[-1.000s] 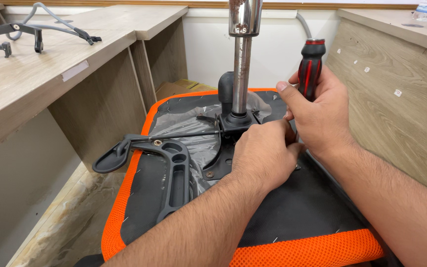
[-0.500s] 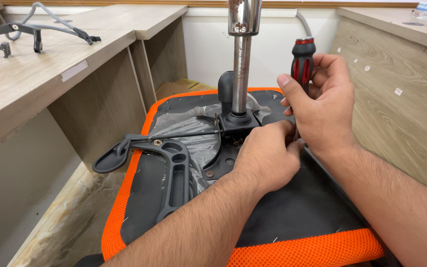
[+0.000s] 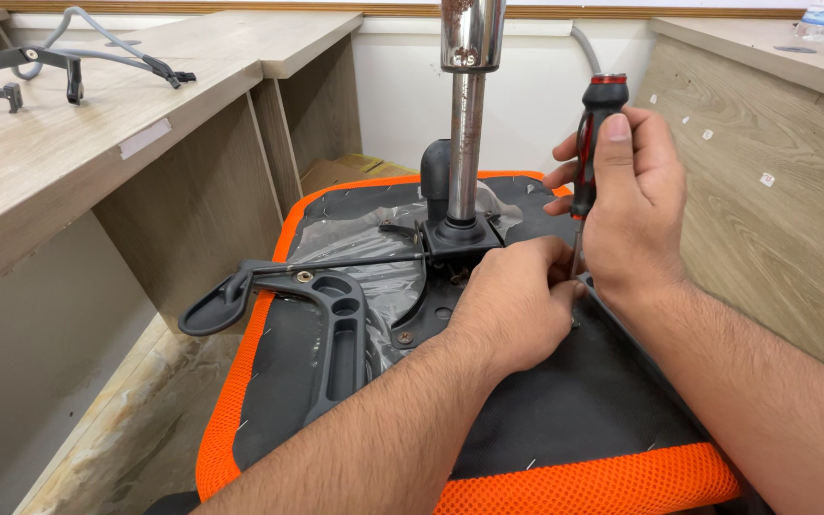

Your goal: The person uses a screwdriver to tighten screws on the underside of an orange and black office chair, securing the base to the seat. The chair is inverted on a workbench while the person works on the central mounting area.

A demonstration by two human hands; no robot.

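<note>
An upturned office chair seat (image 3: 565,420) with black underside and orange mesh edge lies in front of me. A chrome gas-lift column (image 3: 467,143) rises from the black mechanism plate (image 3: 450,243) at its centre. My right hand (image 3: 627,200) grips a red-and-black screwdriver (image 3: 595,133) held upright, its shaft pointing down at the seat right of the mechanism. My left hand (image 3: 517,305) rests fisted on the seat beside the screwdriver tip, fingers pinched at something hidden. A black armrest (image 3: 312,319) is fixed to the seat's left side.
Wooden desks stand on both sides: one on the left (image 3: 59,143) carrying grey chair frame parts (image 3: 69,57), one on the right (image 3: 765,181). A cardboard box (image 3: 336,172) sits under the far desk. Marble floor (image 3: 135,420) shows at lower left.
My right hand has turned the screwdriver from tilted to upright and brought its tip down beside my left hand. The left hand has stayed in place.
</note>
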